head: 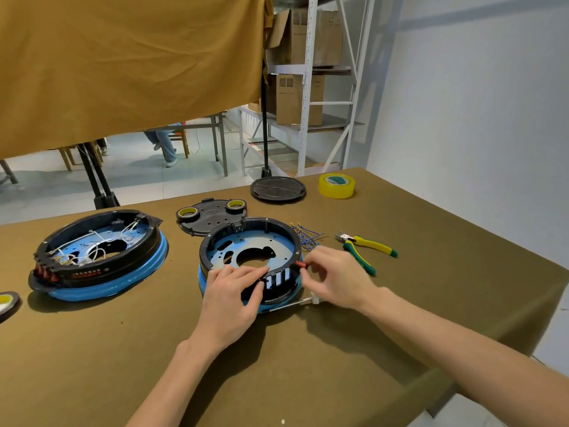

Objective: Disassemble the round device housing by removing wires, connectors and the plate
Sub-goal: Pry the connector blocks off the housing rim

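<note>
A round black housing with a blue base (pixel 249 241) sits mid-table, its blue metal plate (pixel 277 241) with a large central cutout still inside. My left hand (pixel 234 294) grips the housing's near rim beside a row of empty rectangular slots. My right hand (pixel 335 278) pinches a small red connector (pixel 300 264) at the rim's right side. A bundle of loose blue wires (pixel 308 237) lies just behind my right hand. A thin white-tipped tool (pixel 308 301) lies under my right hand by the base.
A second round housing (pixel 98 257) with white wires and red connectors stands at the left. A black plate (pixel 212 218) carries two tape rolls. A black round cover (pixel 278 188), yellow tape (pixel 336 185) and green-yellow pliers (pixel 366 249) lie behind and right.
</note>
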`<state>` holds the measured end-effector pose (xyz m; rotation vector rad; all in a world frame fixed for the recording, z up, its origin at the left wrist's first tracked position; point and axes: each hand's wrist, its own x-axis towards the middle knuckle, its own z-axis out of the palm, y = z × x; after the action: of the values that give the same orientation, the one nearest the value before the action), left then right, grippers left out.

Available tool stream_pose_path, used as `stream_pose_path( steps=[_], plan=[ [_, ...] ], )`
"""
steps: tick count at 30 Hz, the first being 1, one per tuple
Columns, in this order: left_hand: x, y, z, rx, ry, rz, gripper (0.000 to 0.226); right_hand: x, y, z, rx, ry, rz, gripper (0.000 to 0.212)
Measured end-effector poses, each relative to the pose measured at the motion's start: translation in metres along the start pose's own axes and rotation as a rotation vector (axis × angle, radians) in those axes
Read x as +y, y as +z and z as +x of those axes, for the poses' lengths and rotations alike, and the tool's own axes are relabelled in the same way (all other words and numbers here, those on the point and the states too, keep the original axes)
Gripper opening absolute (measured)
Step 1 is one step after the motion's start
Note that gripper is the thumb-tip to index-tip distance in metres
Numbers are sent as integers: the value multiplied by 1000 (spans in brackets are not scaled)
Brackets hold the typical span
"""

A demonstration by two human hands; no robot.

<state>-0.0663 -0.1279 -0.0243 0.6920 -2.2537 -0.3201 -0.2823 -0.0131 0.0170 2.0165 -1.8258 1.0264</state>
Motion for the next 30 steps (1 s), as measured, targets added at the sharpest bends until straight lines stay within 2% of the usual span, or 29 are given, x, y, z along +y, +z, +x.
stream_pose_path(
  steps=[4,7,10,18,22,26,30],
  plan=[
    [1,-1,0,2,8,-11,38,34,-12,0,13,70,-27,9],
    [1,0,-1,11,14,-8,36,51,-10,1,-144,57,-209,10],
    [2,2,-2,18,6,-10,39,61,-1,7,-277,125,-309,13],
    [2,3,-6,56,-6,0,40,70,9,22,-368,390,-394,19],
    [-1,6,-7,71,-20,-11,38,68,5,24,-373,416,-386,25],
    [0,7,-10,119,-53,-7,32,65,9,24,-395,419,-404,20],
    [-1,2,-11,123,-77,19,36,57,9,30,-410,440,-406,20]
  ],
)
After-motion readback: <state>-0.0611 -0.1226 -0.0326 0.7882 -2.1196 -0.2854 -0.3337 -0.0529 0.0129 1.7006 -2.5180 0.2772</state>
